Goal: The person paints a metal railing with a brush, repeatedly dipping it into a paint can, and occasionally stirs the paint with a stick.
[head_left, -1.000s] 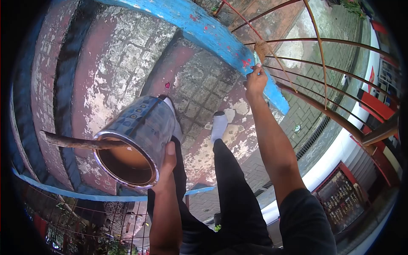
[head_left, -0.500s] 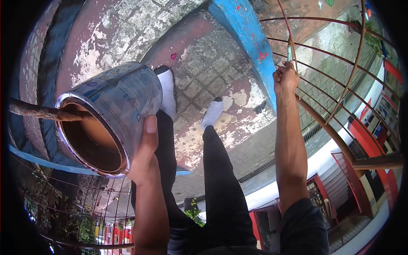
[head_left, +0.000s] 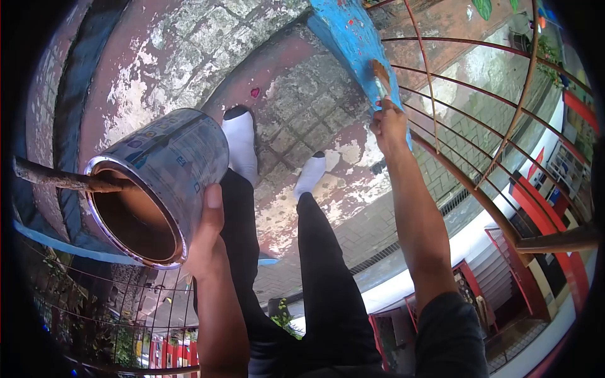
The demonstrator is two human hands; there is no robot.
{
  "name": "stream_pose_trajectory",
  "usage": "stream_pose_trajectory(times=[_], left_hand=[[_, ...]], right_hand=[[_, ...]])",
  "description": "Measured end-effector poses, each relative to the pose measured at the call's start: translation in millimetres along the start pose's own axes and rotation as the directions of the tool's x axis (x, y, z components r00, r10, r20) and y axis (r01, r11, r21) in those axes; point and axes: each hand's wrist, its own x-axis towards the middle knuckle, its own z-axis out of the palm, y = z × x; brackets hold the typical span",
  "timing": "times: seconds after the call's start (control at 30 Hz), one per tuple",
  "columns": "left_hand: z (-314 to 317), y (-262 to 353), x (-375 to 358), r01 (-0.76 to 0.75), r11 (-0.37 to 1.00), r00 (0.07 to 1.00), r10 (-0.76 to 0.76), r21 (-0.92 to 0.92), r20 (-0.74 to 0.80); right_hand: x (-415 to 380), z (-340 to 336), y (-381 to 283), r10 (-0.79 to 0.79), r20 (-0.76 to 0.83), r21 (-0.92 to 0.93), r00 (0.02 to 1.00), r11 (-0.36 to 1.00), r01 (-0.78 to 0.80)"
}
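A paint can with a worn printed label is tilted in my left hand, thumb along its side and fingers hidden behind. Brown paint shows inside, and a brown-coated stick sticks out of its mouth toward the left. My right hand is closed around the handle of a paintbrush. The brush's brown bristles point away from me and overlap the blue-painted ledge. Just right of the brush run the thin rusty bars of a metal railing.
My feet in white socks stand on a worn step with peeling paint. A thick brown rail curves along the right. Another railing with plants is at lower left. Beyond lie paving and a red-and-white building.
My right hand and the brush have moved left, from beside a thin upright bar to over the blue ledge. The can in my left hand has shifted slightly down and left.
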Motion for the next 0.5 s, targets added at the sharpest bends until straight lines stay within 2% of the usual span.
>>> stream_pose_trajectory(times=[0.03,0.1,0.17,0.23,0.3,0.37,0.43,0.5], left_hand=[[0.6,0.0,4.6,-0.118,0.993,0.993,0.118,0.025,0.012],[-2.0,-2.9,10.4,-0.233,0.971,0.972,0.232,0.053,0.029],[-6.0,-9.3,12.1,-0.204,0.979,0.979,0.204,0.019,-0.01],[-2.5,-2.0,11.0,-0.206,0.978,0.978,0.205,0.024,0.03],[0.1,0.8,10.3,-0.209,0.978,0.976,0.207,0.025,0.061],[0.6,0.2,10.1,-0.269,0.961,0.952,0.276,-0.065,0.133],[-1.0,-0.6,11.2,-0.324,0.934,0.917,0.349,-0.15,0.193],[-2.7,-0.4,12.4,-0.347,0.92,0.897,0.383,-0.184,0.221]], right_hand=[[0.0,1.3,-7.2,-0.006,0.0,0.002,1.0,1.0,0.006],[-0.6,-0.5,-16.9,-0.015,0.003,0.134,1.0,0.991,0.014],[14.4,-15.9,-32.0,-0.036,0.023,0.224,0.999,0.974,0.03],[19.4,-23.0,-56.3,-0.089,-0.053,0.279,0.995,0.955,0.1],[16.2,-28.3,-72.5,-0.091,-0.097,0.237,0.991,0.965,0.112],[6.7,-26.5,-80.7,-0.096,-0.137,0.193,0.986,0.974,0.122],[-11.6,-22.7,-75.0,-0.12,-0.188,0.235,0.975,0.958,0.163],[-24.4,-26.4,-67.3,-0.135,-0.147,0.261,0.98,0.95,0.17]])
